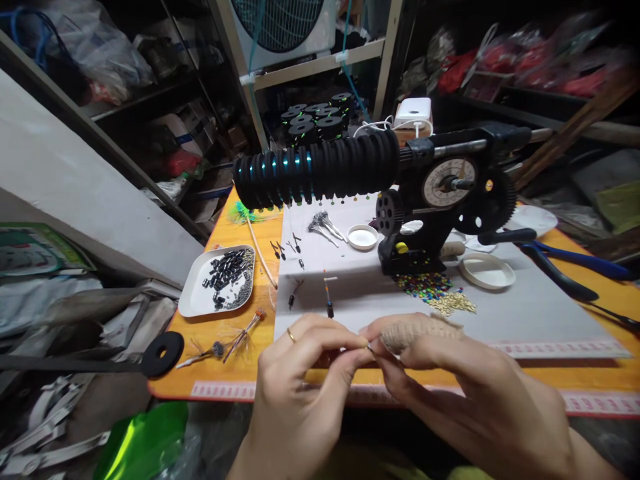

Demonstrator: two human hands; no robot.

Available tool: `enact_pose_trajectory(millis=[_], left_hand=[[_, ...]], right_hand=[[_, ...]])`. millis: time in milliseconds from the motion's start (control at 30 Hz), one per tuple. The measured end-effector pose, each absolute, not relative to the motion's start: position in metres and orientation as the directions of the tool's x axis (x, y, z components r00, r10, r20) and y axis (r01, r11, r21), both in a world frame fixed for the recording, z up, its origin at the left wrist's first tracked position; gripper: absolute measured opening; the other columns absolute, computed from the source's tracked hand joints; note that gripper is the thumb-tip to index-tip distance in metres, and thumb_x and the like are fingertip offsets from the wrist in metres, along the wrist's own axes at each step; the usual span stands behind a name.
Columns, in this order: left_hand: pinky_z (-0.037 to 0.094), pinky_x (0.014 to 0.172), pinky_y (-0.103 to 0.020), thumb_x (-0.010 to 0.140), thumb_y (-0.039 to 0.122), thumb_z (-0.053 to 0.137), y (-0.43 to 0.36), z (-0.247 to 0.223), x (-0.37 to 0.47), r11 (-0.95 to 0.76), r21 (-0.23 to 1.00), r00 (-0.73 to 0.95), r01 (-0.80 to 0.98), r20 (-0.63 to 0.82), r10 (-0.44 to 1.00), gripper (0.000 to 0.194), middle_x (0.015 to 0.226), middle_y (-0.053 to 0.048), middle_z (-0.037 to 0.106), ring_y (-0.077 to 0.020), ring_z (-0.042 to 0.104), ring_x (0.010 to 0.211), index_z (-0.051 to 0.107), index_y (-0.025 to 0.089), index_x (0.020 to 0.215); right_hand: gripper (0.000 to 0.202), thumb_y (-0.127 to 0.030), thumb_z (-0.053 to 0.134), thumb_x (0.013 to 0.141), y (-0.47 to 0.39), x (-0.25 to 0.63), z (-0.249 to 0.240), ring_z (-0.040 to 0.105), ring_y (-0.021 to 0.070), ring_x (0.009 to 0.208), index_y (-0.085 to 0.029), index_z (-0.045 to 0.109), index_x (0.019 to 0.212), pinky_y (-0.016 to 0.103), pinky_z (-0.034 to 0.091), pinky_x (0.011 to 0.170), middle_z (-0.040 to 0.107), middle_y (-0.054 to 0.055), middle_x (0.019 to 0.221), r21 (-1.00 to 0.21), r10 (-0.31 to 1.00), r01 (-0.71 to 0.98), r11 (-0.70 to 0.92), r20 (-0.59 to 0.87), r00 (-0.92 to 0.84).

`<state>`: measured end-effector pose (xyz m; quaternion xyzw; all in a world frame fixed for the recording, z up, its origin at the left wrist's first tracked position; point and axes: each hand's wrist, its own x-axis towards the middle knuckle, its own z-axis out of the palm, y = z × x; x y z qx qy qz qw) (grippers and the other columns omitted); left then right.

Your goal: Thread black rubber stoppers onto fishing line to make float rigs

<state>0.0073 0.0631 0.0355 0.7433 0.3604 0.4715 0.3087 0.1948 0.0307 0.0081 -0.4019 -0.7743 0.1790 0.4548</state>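
My left hand [305, 380], with a ring on one finger, is closed in a pinch. Its thumb and fingertip meet those of my right hand [465, 387] above the table's front edge. Tape wraps one finger of the right hand, which pinches too. Something tiny and shiny shows between the fingertips, too small and covered to name. Just beyond the hands, a thin orange-tipped piece with a black end [329, 300] lies on the grey board [360, 293]. A black-ended piece with thin wires [293, 300] is to its left.
A black machine [420, 220] with a ribbed roller [315, 167] stands behind the board. Colourful beads [423, 285] and gold grains [453, 303] lie before it. At left is a white tray [187, 293] of black cylinders; at right, blue-handled pliers [575, 260]. A round lid [487, 272] sits nearby.
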Motion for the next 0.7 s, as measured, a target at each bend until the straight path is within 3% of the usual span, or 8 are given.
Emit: enact_pose_trajectory(millis=[233, 300, 433, 533, 700], left_hand=[[0.054, 0.064, -0.021, 0.084, 0.005, 0.068, 0.065, 0.036, 0.006, -0.523, 0.833, 0.307, 0.180, 0.458, 0.834, 0.013, 0.077, -0.004, 0.072, -0.0134, 0.068, 0.071, 0.072, 0.017, 0.084], [0.052, 0.064, -0.022, 0.085, 0.007, 0.068, 0.065, 0.037, 0.006, -0.494, 0.853, 0.313, 0.169, 0.429, 0.847, 0.011, 0.076, -0.003, 0.070, -0.0135, 0.065, 0.071, 0.070, 0.018, 0.082], [0.049, 0.064, -0.023, 0.088, 0.012, 0.066, 0.064, 0.037, 0.005, -0.382, 0.920, 0.263, 0.088, 0.349, 0.900, 0.011, 0.074, 0.000, 0.064, -0.0129, 0.060, 0.071, 0.067, 0.020, 0.080], [0.049, 0.064, -0.022, 0.089, 0.014, 0.066, 0.064, 0.035, 0.006, -0.324, 0.946, 0.232, 0.015, 0.312, 0.921, 0.011, 0.076, 0.000, 0.063, -0.0129, 0.059, 0.072, 0.067, 0.021, 0.080], [0.050, 0.070, -0.022, 0.089, 0.015, 0.067, 0.065, 0.031, 0.004, -0.300, 0.954, 0.254, -0.017, 0.294, 0.921, 0.009, 0.079, -0.001, 0.065, -0.0137, 0.062, 0.078, 0.068, 0.020, 0.083]], right_hand=[[0.023, -0.003, 0.060, 0.085, 0.034, 0.190, 0.018, 0.074, 0.0146, 0.071, -0.024, 0.055, 0.092, 0.020, 0.060, 0.060, 0.075, 0.001, 0.086, -0.574, 0.754, 0.526, 0.628, 0.615, -0.230], [0.027, -0.001, 0.059, 0.085, 0.035, 0.188, 0.019, 0.075, 0.0146, 0.075, -0.024, 0.056, 0.100, 0.020, 0.060, 0.065, 0.075, 0.002, 0.089, -0.586, 0.738, 0.502, 0.636, 0.651, -0.176], [0.034, -0.001, 0.060, 0.086, 0.036, 0.183, 0.022, 0.070, 0.0166, 0.103, -0.021, 0.058, 0.114, 0.026, 0.058, 0.088, 0.070, 0.007, 0.109, -0.651, 0.756, 0.469, 0.597, 0.652, -0.057], [0.022, -0.006, 0.062, 0.087, 0.040, 0.177, 0.029, 0.067, 0.0156, 0.100, -0.019, 0.064, 0.104, 0.024, 0.057, 0.085, 0.069, 0.006, 0.102, -0.638, 0.762, 0.492, 0.592, 0.642, -0.084], [0.020, -0.004, 0.061, 0.084, 0.045, 0.169, 0.035, 0.067, 0.0146, 0.084, -0.019, 0.065, 0.096, 0.023, 0.059, 0.072, 0.067, 0.005, 0.091, -0.574, 0.708, 0.524, 0.629, 0.702, -0.080]])
